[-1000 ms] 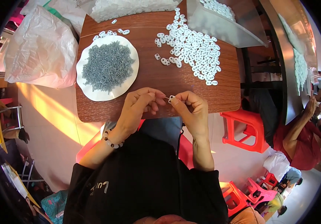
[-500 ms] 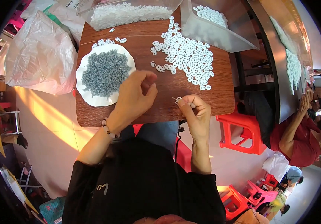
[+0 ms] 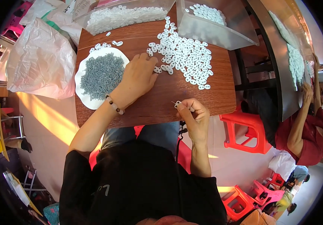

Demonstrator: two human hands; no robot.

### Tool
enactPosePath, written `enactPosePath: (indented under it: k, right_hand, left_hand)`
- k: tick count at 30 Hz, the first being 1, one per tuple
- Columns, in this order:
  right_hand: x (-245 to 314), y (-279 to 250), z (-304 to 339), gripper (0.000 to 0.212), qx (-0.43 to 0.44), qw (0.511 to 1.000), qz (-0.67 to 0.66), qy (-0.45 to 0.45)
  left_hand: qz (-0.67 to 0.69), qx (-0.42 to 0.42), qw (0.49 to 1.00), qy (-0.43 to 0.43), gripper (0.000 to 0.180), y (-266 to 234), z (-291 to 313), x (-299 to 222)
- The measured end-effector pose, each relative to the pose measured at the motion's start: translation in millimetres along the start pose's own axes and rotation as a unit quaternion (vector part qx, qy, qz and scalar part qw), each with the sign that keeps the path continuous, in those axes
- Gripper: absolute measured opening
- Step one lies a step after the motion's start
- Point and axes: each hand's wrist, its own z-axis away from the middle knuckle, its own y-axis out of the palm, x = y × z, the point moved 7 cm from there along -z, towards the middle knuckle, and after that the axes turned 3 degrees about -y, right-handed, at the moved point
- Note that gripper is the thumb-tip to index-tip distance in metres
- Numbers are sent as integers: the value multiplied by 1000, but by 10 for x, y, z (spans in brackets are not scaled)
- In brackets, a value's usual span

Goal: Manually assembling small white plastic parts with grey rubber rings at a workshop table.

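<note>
My right hand [image 3: 194, 112] pinches a small white two-holed plastic piece [image 3: 177, 105] between thumb and fingertips, near the table's front edge. A thin metal pin or screw sticks out of that piece, and a bit of white shows farther back between the fingers. My left hand [image 3: 139, 75] reaches over the table beside the plate, fingers stretched forward and thumb apart, its fingertips by the left fringe of a spread of white two-holed pieces [image 3: 187, 56]. Left of it, a white wavy-rimmed plate [image 3: 82, 98] bears a heap of small grey screw-like pins [image 3: 102, 75].
Two clear bins [image 3: 206, 35] of white pieces stand along the back of the brown wooden table [image 3: 150, 114]. A stuffed plastic bag [image 3: 41, 60] is at the left. A red stool [image 3: 247, 131] stands at the right, near a person in dark red [image 3: 300, 135] at another table.
My left hand has moved forward from above the near right side of the plate toward the white pieces. My right hand keeps its pinch and has barely moved.
</note>
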Motion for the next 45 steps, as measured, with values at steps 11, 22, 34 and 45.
enactPosePath:
  k: [11,22,34,45]
  right_hand:
    - [-48,2,-29,5,-1,1000,-13,12]
    - [-4,73,-78,10,-6,997,-75,14]
    - [-22,259,-22,5,56,996,-74,18]
    - [-101,335,43,9,83,991,-101,41]
  left_hand:
    - [108,15,994,-33,20,50,71,14]
    - [727,136,588,-328,23,254,740,-17]
    - [726,161,613,-266,22,289,892,-236]
    - [753,172,557,-305,27,336,1033,-279]
